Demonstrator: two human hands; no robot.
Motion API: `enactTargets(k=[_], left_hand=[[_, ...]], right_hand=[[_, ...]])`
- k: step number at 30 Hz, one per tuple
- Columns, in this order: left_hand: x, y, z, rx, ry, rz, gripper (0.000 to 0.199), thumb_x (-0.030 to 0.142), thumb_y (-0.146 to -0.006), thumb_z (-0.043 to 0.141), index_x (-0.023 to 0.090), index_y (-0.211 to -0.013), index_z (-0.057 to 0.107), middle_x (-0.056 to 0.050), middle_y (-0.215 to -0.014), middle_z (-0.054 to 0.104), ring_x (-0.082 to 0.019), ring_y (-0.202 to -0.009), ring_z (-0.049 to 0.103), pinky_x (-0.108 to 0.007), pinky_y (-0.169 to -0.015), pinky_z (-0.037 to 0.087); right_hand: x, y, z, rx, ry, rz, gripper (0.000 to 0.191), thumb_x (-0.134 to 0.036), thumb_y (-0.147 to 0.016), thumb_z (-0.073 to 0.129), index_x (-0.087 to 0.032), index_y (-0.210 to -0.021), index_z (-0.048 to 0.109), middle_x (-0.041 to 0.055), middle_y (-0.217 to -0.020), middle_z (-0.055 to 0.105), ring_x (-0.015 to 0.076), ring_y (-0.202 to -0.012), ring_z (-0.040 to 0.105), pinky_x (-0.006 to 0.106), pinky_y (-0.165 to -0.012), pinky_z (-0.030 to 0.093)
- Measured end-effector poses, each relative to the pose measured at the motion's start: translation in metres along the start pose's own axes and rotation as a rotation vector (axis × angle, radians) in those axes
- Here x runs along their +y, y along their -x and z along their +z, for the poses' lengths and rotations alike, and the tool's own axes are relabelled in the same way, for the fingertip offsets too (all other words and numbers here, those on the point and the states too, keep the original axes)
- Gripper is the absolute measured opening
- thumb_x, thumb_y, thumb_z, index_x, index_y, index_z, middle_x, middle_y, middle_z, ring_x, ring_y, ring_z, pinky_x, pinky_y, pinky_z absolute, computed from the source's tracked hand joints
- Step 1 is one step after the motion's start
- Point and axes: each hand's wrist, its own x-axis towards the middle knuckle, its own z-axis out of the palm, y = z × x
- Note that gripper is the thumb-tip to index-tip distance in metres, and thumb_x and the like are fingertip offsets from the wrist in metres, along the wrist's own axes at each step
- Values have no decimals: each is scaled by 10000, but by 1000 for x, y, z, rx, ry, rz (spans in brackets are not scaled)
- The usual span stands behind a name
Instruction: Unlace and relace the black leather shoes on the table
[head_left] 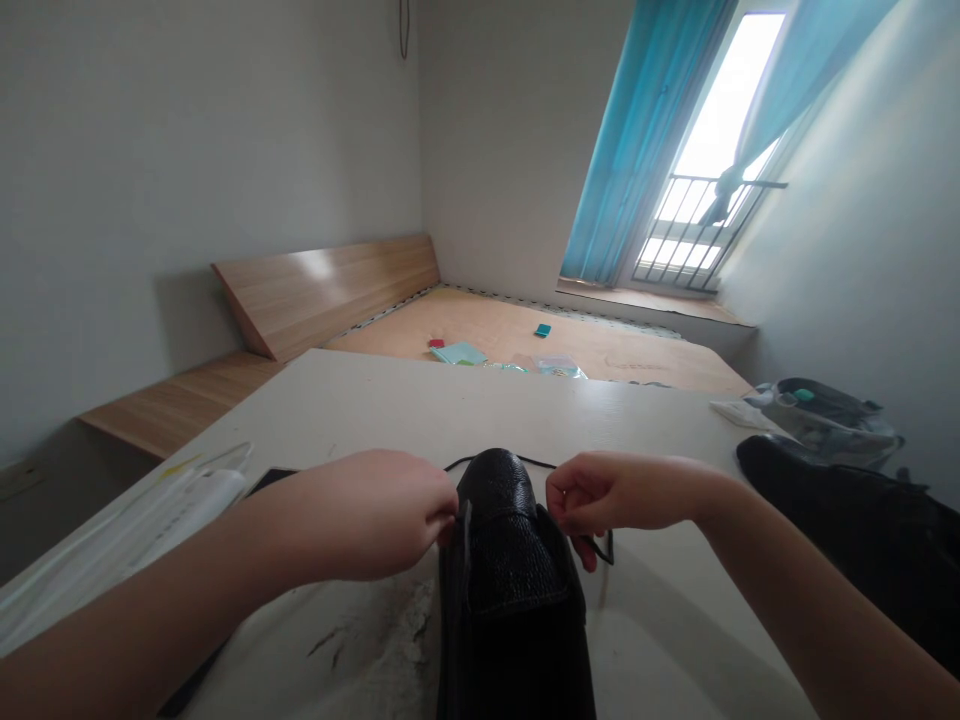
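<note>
On the white table (420,410), we note a black pebbled-leather bag (510,570) at bottom centre, a thin black cord (517,460) arched over its top. The left hand (382,515) sits at the bag's left edge, fingers pressed together, apparently pinching the cord. The right hand (607,495) curls and pinches the cord at right. Lower left lies a white plastic packet (127,540); at right, a black bag (840,510) and a clear pouch (825,420). Farther off, upper centre, a wooden platform (525,340) holds a pale blue folder (459,353), below teal curtains (637,140).
</note>
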Motion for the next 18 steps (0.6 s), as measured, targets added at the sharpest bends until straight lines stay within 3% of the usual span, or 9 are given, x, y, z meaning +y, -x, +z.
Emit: enactTargets(k=[3,8,14,18], left_hand=[[3,-2,0,27,10,9,264,274,-882,430,230,-763,661,-41,-807,731,-214,-713,628,-301,-615,376],[4,-3,-1,50,85,-31,182,305,-921,399,233,-960,562,5,-642,667,-192,-593,606,-276,-556,365],[4,-4,-1,26,148,-8,176,300,-903,401,259,-994,546,-3,-799,689,-198,-696,622,-279,-604,395],[8,-7,-1,27,152,-17,236,308,-916,342,246,-940,569,-27,-910,695,-223,-813,627,-310,-693,418]], right_hand=[[1,-2,2,32,3,-14,85,-203,-862,548,-174,-785,528,-28,-598,646,88,-566,514,218,-567,358],[0,-2,6,80,-6,-60,95,-231,-909,541,-201,-954,463,-49,-619,635,101,-600,557,231,-621,423],[-5,-1,12,27,-18,-123,103,-197,-967,433,-209,-1057,385,-55,-668,607,98,-560,570,219,-572,414],[-14,3,17,62,48,-151,141,-133,-945,426,-211,-1054,384,-36,-743,608,118,-647,585,248,-642,445]])
